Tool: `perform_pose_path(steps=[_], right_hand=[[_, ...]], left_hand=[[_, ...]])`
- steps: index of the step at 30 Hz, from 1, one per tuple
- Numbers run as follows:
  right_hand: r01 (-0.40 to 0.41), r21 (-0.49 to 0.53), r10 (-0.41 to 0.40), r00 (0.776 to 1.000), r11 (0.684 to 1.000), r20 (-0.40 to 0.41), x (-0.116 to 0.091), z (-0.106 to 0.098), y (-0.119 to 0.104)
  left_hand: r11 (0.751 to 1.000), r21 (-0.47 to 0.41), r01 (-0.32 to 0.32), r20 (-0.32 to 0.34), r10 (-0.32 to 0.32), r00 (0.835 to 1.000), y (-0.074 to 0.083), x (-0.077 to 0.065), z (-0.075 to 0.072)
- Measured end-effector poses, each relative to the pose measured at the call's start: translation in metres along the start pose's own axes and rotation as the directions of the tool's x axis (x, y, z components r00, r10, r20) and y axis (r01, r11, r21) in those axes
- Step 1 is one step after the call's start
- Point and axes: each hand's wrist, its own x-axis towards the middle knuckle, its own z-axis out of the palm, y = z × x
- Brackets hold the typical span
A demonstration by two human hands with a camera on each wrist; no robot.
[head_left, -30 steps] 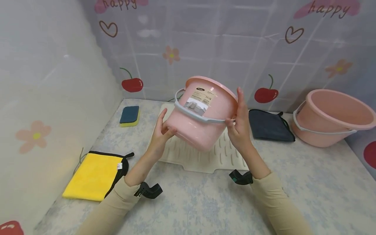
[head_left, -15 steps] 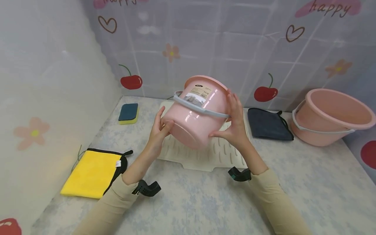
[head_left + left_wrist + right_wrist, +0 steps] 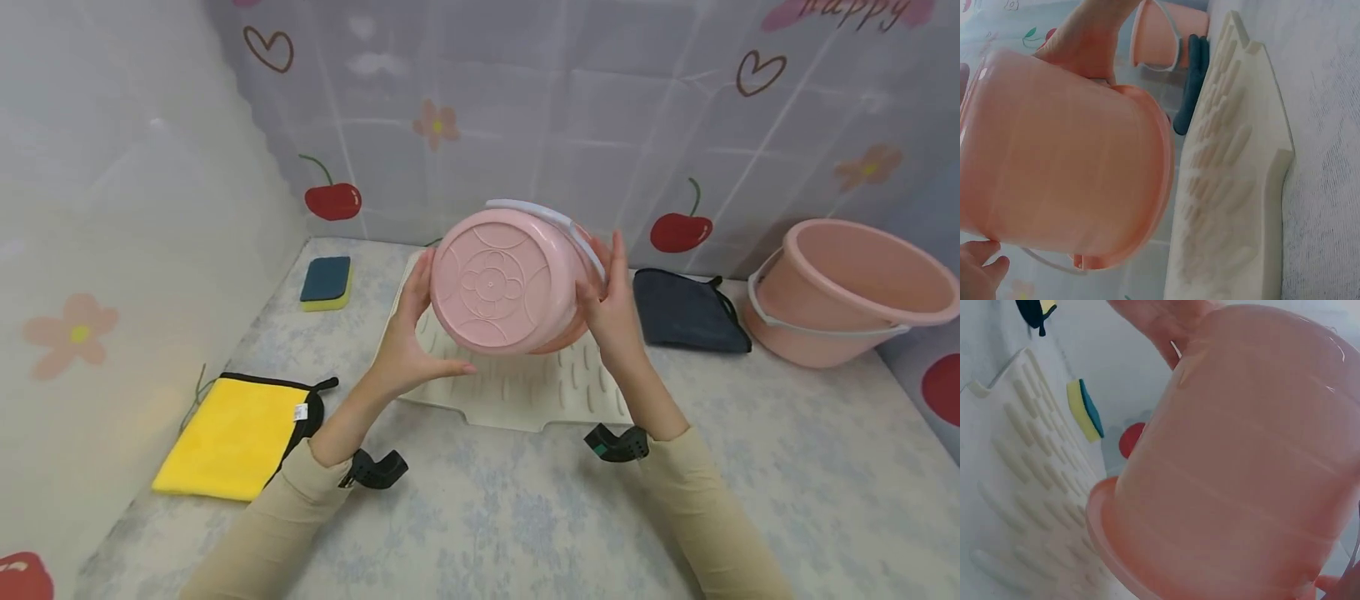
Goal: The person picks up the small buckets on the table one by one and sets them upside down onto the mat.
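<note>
Both hands hold a pink bucket (image 3: 491, 283) up over a cream ridged draining board (image 3: 517, 408). Its round base, moulded with a flower pattern, faces the head camera, and its mouth points away toward the back. The pale handle (image 3: 540, 210) lies across the top and right of the bucket. At the left, the left hand (image 3: 405, 346) grips near the base, fingers along the side and thumb stretched out below. The right hand (image 3: 615, 325) grips the right side close to the handle, its fingers partly hidden behind the wall. In the left wrist view the bucket's rim (image 3: 1163, 144) faces the board.
A second pink bucket (image 3: 795, 321) stands upright at the right against the wall. Beside it lies a folded dark cloth (image 3: 686, 308). A blue and yellow sponge (image 3: 326, 281) sits at the back left, and a yellow cloth (image 3: 232, 437) with black edging lies at the front left.
The bucket has turned from its labelled side to its base, and the handle has swung from the front to the top. Both hands have shifted their hold, the left thumb now below it.
</note>
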Motion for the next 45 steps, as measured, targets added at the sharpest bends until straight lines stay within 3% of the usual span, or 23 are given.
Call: perform_pose_path(steps=[3, 6, 11, 16, 20, 23, 32, 35, 41, 45], right_hand=[[-0.095, 0.062, 0.094, 0.995, 0.993, 0.023, 0.001, 0.004, -0.002], [-0.166, 0.052, 0.163, 0.985, 0.985, 0.047, -0.002, 0.009, -0.002], [-0.121, 0.018, 0.120, 0.992, 0.993, 0.029, -0.005, 0.016, 0.001], [0.064, -0.034, -0.064, 0.998, 0.997, 0.018, -0.008, 0.020, 0.006], [0.203, -0.014, -0.201, 0.976, 0.979, 0.087, -0.009, 0.023, 0.012], [0.246, 0.003, -0.245, 0.961, 0.969, 0.132, -0.009, 0.025, 0.015], [0.242, -0.138, -0.210, 0.955, 0.960, 0.210, -0.001, 0.029, 0.018], [0.226, -0.160, -0.182, 0.950, 0.961, 0.252, 0.014, 0.030, 0.018], [0.173, -0.115, -0.131, 0.943, 0.978, 0.308, 0.040, 0.036, 0.012], [0.165, -0.108, -0.122, 0.936, 0.980, 0.329, 0.054, 0.045, 0.008]], left_hand=[[0.997, 0.033, -0.076, -0.010, 0.076, 0.997, -0.001, 0.003, -0.001], [0.992, -0.012, -0.129, -0.031, 0.128, 0.991, -0.002, 0.003, 0.000], [0.988, -0.055, -0.144, -0.096, 0.138, 0.986, 0.000, 0.002, 0.006], [0.996, 0.038, -0.085, -0.174, 0.091, 0.980, 0.008, 0.000, 0.014], [0.998, 0.052, -0.042, -0.190, 0.051, 0.980, 0.010, 0.001, 0.014], [0.999, 0.034, -0.011, -0.178, 0.017, 0.984, 0.008, 0.002, 0.011], [0.997, -0.015, 0.078, -0.090, -0.079, 0.993, -0.005, 0.009, -0.008], [0.993, -0.006, 0.120, -0.056, -0.121, 0.991, -0.014, 0.020, -0.018], [0.972, 0.000, 0.236, 0.011, -0.236, 0.972, -0.030, 0.047, -0.034], [0.967, 0.014, 0.256, 0.028, -0.256, 0.966, -0.030, 0.060, -0.045]])
